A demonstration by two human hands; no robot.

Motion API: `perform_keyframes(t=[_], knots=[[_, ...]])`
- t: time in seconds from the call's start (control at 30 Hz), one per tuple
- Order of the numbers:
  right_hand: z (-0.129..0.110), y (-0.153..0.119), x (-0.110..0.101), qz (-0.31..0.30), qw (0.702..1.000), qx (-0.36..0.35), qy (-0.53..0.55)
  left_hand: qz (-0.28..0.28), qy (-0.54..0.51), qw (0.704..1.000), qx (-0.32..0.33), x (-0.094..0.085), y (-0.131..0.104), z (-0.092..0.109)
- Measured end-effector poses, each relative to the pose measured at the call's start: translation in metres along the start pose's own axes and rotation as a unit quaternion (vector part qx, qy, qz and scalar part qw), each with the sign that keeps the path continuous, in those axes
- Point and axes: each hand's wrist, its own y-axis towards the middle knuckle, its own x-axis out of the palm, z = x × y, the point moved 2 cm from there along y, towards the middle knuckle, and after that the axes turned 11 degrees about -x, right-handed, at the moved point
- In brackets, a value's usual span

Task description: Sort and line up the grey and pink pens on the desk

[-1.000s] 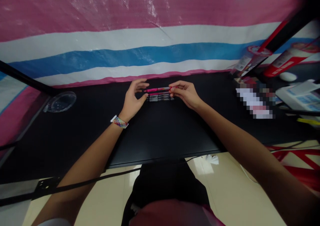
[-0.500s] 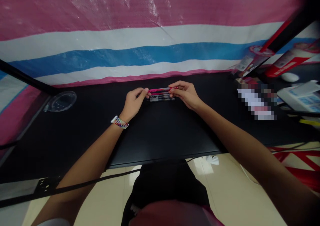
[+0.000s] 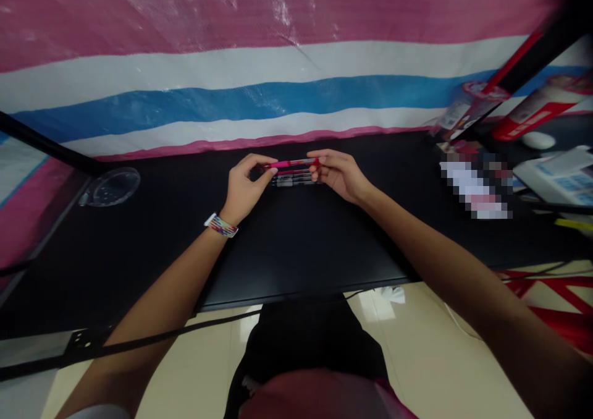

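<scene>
Both hands hold one pink pen (image 3: 291, 164) by its ends, just above the other pens (image 3: 296, 179) lying on the black worktop (image 3: 296, 240). The left hand (image 3: 243, 187) and right hand (image 3: 340, 175) each have a closed grip on it. Best to keep the pen level, with gentle fingers.

Black tabletop (image 3: 296, 246) against woven tarp wall (image 3: 259, 54) striped pink, white, blue. Glossy cream tile floor (image 3: 417, 338) below. Black frame bar (image 3: 41, 144) slants left. Even light.
</scene>
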Motion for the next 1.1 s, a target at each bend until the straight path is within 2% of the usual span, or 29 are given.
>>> perform_keyframes(t=[0.17, 0.33, 0.43, 0.6, 0.73, 1.1], knots=[[0.001, -0.001, 0.0, 0.02, 0.999, -0.023, -0.036, -0.017, -0.024, 0.999, -0.03, 0.002, 0.0, -0.003], [0.001, -0.002, -0.001, 0.019, 0.999, -0.022, -0.046, 0.004, -0.025, 1.0, 0.004, 0.001, -0.001, 0.002], [0.001, -0.001, 0.0, 0.013, 1.0, -0.01, -0.016, 0.009, -0.026, 1.0, 0.012, 0.0, -0.001, 0.004], [-0.008, -0.001, 0.005, -0.041, 0.994, 0.064, 0.073, 0.025, -0.032, 0.999, -0.012, -0.002, 0.0, 0.003], [-0.013, -0.004, 0.008, -0.063, 0.988, 0.084, 0.114, 0.027, -0.055, 0.998, -0.01, -0.002, 0.001, 0.002], [-0.011, -0.006, 0.014, -0.019, 0.981, 0.093, 0.167, 0.024, -0.064, 0.998, 0.004, 0.001, -0.001, 0.006]])
